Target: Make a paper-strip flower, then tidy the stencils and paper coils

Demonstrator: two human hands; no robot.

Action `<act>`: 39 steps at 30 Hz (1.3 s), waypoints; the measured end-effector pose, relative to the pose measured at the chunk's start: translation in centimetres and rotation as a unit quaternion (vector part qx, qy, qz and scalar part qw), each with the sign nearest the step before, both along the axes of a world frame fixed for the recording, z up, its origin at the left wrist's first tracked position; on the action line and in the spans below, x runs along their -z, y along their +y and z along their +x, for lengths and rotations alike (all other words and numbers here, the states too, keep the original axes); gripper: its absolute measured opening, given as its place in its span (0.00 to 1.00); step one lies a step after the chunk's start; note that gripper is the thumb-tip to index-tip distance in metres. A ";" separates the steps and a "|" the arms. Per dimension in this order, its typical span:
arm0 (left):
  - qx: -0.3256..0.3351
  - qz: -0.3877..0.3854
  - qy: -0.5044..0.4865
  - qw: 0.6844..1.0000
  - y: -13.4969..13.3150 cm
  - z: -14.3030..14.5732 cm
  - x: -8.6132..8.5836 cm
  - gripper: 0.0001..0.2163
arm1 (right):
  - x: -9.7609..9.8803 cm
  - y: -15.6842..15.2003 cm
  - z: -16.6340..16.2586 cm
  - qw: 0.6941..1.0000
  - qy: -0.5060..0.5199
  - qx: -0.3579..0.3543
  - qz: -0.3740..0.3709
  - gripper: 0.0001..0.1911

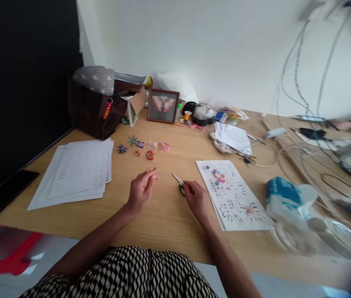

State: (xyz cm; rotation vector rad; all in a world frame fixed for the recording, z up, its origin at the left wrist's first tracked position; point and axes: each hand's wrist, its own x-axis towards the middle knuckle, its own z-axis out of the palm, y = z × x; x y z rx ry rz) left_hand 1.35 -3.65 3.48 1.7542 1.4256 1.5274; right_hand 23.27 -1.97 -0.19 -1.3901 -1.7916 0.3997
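Observation:
My left hand [142, 187] is raised over the middle of the wooden table with thumb and fingers pinched together. A tiny dark bit shows at its fingertips, too small to name. My right hand [196, 199] has its fingers closed at the black handles of a small pair of scissors [177, 179], whose blades point away and to the left. Beyond my left hand lie several small quilled-paper pieces: a purple spiky flower [122, 148], a teal one [132, 140], a red round one [149, 155] and a pink leafy sprig [158, 145].
White sheets [82, 169] and a black phone [7, 194] lie at left. Right of my hand is a patterned sheet [234, 198] with small coloured pieces on it. A tissue pack [282, 194], clear round containers and cables stand farther right. A bag [91, 107] and framed picture [163, 106] are behind.

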 end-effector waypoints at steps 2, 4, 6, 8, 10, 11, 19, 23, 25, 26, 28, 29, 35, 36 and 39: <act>0.007 -0.002 -0.010 1.000 -1.0 -1.1 -1.6 0.17 | 0.6 -0.1 -0.2 1.000 0.004 -0.003 0.020 0.15; -0.018 0.002 -0.020 1.000 -2.1 -2.8 -2.8 0.20 | 0.9 -0.2 0.3 0.999 0.006 0.002 0.031 0.15; -0.084 0.004 -0.009 0.996 -2.9 -5.2 -3.3 0.23 | 0.9 -0.2 1.0 0.999 0.006 0.016 0.039 0.16; -0.193 -0.004 0.021 0.981 -3.5 -8.5 -2.8 0.20 | 0.9 -0.3 1.5 0.999 0.007 0.029 0.043 0.17; -0.313 0.008 0.058 0.948 -3.9 -12.7 -1.7 0.16 | 0.9 -0.3 1.7 0.998 0.009 0.037 0.046 0.18; -0.369 0.017 0.089 0.925 -4.2 -15.1 -1.0 0.13 | 0.9 -0.4 1.7 0.998 0.009 0.038 0.047 0.19; -0.509 -0.101 0.233 0.822 -8.9 -30.9 1.6 0.12 | 1.0 -0.7 1.4 0.998 0.015 0.027 0.053 0.18; -0.524 -0.227 0.228 0.789 -9.4 -33.8 0.6 0.24 | 1.2 -0.6 1.5 0.997 0.009 0.040 0.060 0.19; -0.511 -0.280 0.243 0.775 -9.1 -34.6 0.3 0.24 | 1.2 -0.5 1.6 0.997 0.007 0.048 0.061 0.20; -0.505 -0.293 0.248 0.773 -9.0 -34.9 0.2 0.24 | 1.2 -0.4 1.6 0.997 0.006 0.052 0.061 0.20; -0.499 -0.295 0.246 0.777 -8.9 -35.5 0.4 0.24 | 1.3 -0.4 1.7 0.997 0.005 0.057 0.058 0.21; -0.498 -0.291 0.242 0.780 -8.9 -35.7 0.6 0.25 | 1.3 -0.4 1.7 0.997 0.006 0.058 0.055 0.21; -0.472 -0.375 0.294 0.741 -8.6 -35.4 0.8 0.28 | 1.3 -0.4 1.7 0.997 0.013 0.056 0.044 0.23; -0.467 -0.389 0.306 0.733 -8.4 -35.2 0.7 0.29 | 1.3 -0.4 1.7 0.997 0.013 0.056 0.044 0.23; -0.463 -0.396 0.319 0.726 -8.0 -34.7 0.4 0.30 | 1.1 -0.4 1.7 0.997 0.012 0.060 0.044 0.23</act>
